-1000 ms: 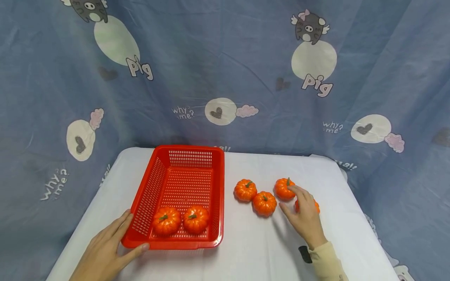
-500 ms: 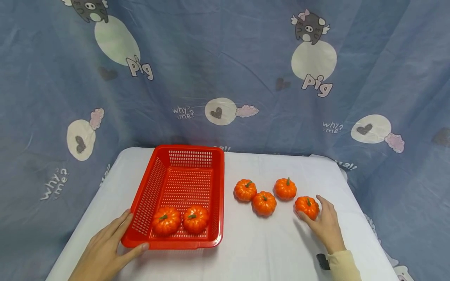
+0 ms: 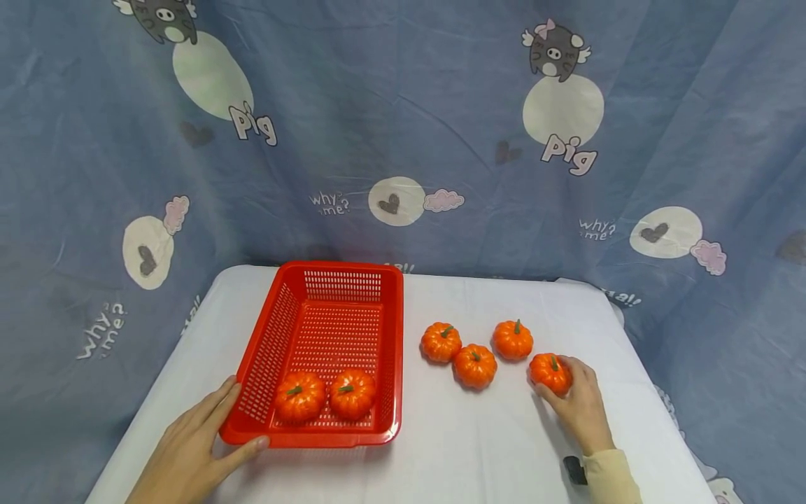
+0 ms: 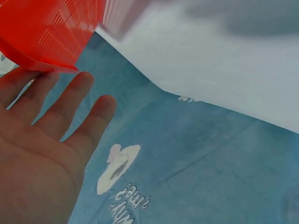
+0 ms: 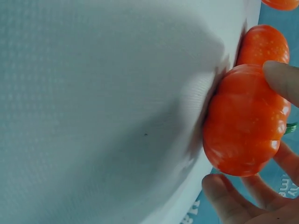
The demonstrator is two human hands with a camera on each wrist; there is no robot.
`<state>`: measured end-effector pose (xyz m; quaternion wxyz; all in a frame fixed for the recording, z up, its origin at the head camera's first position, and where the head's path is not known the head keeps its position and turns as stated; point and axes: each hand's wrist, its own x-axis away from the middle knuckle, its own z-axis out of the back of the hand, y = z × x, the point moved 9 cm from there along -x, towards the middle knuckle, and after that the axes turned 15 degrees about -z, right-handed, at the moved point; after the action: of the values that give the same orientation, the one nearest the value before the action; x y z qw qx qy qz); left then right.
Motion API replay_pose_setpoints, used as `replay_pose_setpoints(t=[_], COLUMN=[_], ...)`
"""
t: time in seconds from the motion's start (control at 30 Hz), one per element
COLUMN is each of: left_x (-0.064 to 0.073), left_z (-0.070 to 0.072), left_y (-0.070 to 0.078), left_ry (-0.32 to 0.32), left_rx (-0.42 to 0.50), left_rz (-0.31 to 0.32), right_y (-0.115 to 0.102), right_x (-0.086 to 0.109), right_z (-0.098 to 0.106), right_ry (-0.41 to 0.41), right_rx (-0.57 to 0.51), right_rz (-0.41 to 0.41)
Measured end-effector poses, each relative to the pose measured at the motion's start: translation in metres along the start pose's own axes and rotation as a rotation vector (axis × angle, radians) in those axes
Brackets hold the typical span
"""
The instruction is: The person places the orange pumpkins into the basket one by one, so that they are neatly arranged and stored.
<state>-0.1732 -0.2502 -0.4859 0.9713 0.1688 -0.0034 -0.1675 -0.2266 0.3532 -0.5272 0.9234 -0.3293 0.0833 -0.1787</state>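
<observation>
While the left hand (image 3: pixel 192 444) rested against the near left corner of the red basket (image 3: pixel 393 350), the right hand (image 3: pixel 582 406) pinched the orange pumpkin (image 3: pixel 549 374) at the white tabletop (image 3: pixel 441 434). Location: the pumpkin sat between the right thumb and fingertips, its stem (image 5: pixel 291 128) projecting clear of the grip. One fingertip in the right wrist view lay at the lower edge; whether it made contact could not be told, nor could grip force.

Handling: the glossy, ribbed shell suggested a light, stiff moulded body, probably hollow and hard to crush. Slip was judged likeliest on the smooth crowns of the ribs. The slender stem appeared to be the weakest part and was unsuitable as a handle. The preferred hold was across the widest girth, thumb and fingertips opposed and seated in the grooves.

The left fingers were extended and spread, some tips touching the basket rim, with the thumb at its near edge. Leftward of the right thumb lay the nearest loose pumpkin (image 3: pixel 513 341), then the middle pumpkin (image 3: pixel 475 367) and the outer pumpkin (image 3: pixel 441 343). Rightward of the left fingertips, inside the basket, sat the first basket pumpkin (image 3: pixel 300 397) and, just beside it, the second basket pumpkin (image 3: pixel 352 396).
</observation>
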Motion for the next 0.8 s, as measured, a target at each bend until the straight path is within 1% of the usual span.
replay_pose_setpoints(t=[0.23, 0.37, 0.5, 0.6, 0.73, 0.8], left_x=[0.000, 0.001, 0.000, 0.001, 0.000, 0.000], left_z=[0.001, 0.000, -0.002, -0.002, -0.001, -0.001], left_y=[0.000, -0.001, -0.001, -0.001, -0.001, -0.001], left_ry=[0.013, 0.005, -0.006, -0.007, -0.001, 0.004], left_rx=[-0.004, -0.003, -0.001, 0.001, -0.001, -0.003], left_rz=[-0.005, 0.003, 0.011, 0.013, 0.007, 0.006], right_y=[0.008, 0.007, 0.001, -0.008, -0.024, -0.034], right_x=[-0.002, -0.004, -0.004, -0.003, -0.003, -0.003], right_z=[-0.001, 0.004, 0.008, 0.010, 0.013, 0.014], right_ry=[-0.019, 0.007, 0.042, 0.060, 0.097, 0.123], right_rx=[-0.001, -0.014, -0.032, -0.046, -0.087, -0.111], right_rz=[-0.076, -0.089, -0.065, -0.042, 0.005, 0.042])
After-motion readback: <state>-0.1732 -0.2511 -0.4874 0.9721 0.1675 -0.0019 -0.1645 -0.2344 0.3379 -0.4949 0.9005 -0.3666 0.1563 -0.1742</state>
